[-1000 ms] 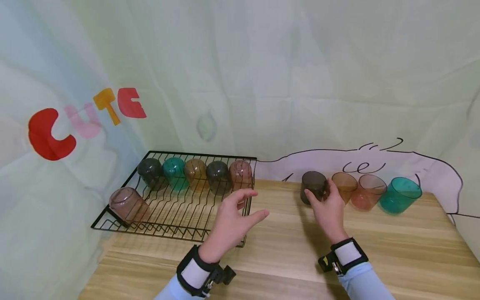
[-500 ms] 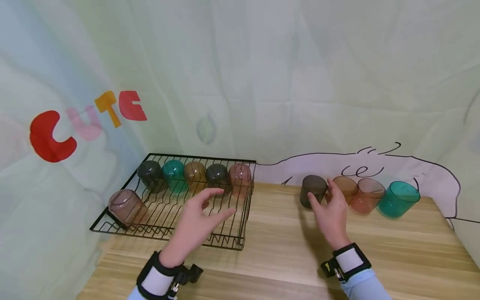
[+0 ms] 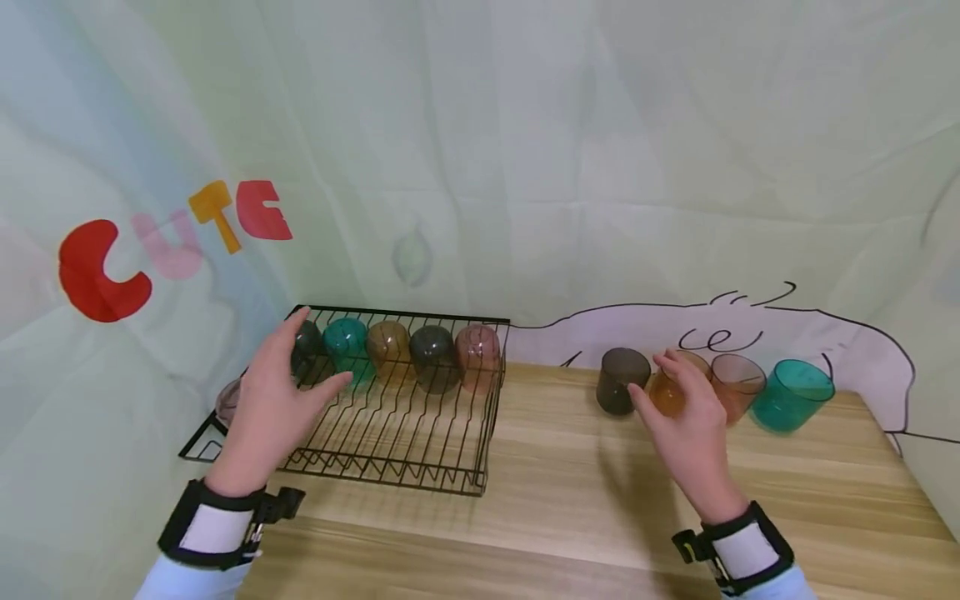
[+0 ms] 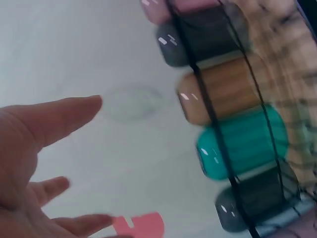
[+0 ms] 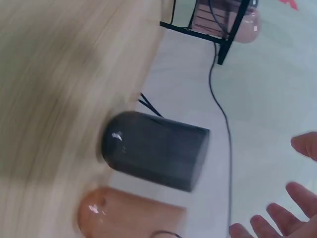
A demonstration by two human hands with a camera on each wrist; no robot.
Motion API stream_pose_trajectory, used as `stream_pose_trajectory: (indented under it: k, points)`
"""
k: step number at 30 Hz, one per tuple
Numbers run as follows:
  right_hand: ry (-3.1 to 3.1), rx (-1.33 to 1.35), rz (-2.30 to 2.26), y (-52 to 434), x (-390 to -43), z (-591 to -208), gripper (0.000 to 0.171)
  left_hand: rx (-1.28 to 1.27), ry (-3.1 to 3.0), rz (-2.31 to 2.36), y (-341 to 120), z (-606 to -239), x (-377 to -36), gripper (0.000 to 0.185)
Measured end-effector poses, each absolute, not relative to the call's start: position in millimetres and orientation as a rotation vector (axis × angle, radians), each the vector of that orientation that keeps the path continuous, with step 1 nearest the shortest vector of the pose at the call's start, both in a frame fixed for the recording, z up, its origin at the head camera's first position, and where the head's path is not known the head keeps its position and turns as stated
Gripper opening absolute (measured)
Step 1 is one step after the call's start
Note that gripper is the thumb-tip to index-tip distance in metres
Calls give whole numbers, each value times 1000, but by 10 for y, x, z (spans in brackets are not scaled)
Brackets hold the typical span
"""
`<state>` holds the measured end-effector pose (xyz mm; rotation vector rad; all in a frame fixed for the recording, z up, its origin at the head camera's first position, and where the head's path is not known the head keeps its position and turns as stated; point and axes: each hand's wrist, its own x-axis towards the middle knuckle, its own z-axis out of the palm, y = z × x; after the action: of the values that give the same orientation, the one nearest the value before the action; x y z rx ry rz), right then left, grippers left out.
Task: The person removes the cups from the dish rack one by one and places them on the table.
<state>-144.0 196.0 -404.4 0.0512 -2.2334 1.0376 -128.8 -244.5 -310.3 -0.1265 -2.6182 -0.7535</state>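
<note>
My left hand (image 3: 277, 408) hovers over the left end of the black wire rack (image 3: 405, 313), thumb and fingers spread, holding nothing. It hides most of a pinkish cup (image 3: 227, 402) at the rack's front left. Upside-down cups line the rack's back: dark grey (image 4: 257, 198), teal (image 3: 347, 343), amber (image 3: 388, 343), another dark grey cup (image 3: 435, 354) and pink (image 3: 477, 350). On the table, my right hand (image 3: 693, 425) is spread just in front of an upright dark grey cup (image 3: 621, 382) and an amber cup (image 3: 663, 398). In the right wrist view its fingers are apart from both.
To the right of the amber cup stand an upright pink cup (image 3: 738, 379) and a teal cup (image 3: 793, 396), close together in a row. A printed cloth (image 3: 540, 167) hangs right behind the rack and cups. Wooden tabletop (image 3: 555, 500) lies between rack and cups.
My left hand has swept left across the rack to its left end. My right hand has let go of the dark grey cup and drawn back slightly to the right; that cup stays put.
</note>
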Motion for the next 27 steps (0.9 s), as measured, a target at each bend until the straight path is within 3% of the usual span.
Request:
stream_pose_trajectory:
  k: [4, 16, 27]
  points:
    - [-2339, 106, 1013, 2027, -1311, -4015, 48, -145, -2649, -621, -2599, -3164, -1367, 103]
    - [-2545, 156, 1011, 2070, -1115, -4215, 58, -42, -2822, -405, -2841, -3441, -1609, 110]
    - [-2593, 240, 962, 1977, -1077, -4330, 58, 23, -2946, -306, -3029, -3560, -1642, 96]
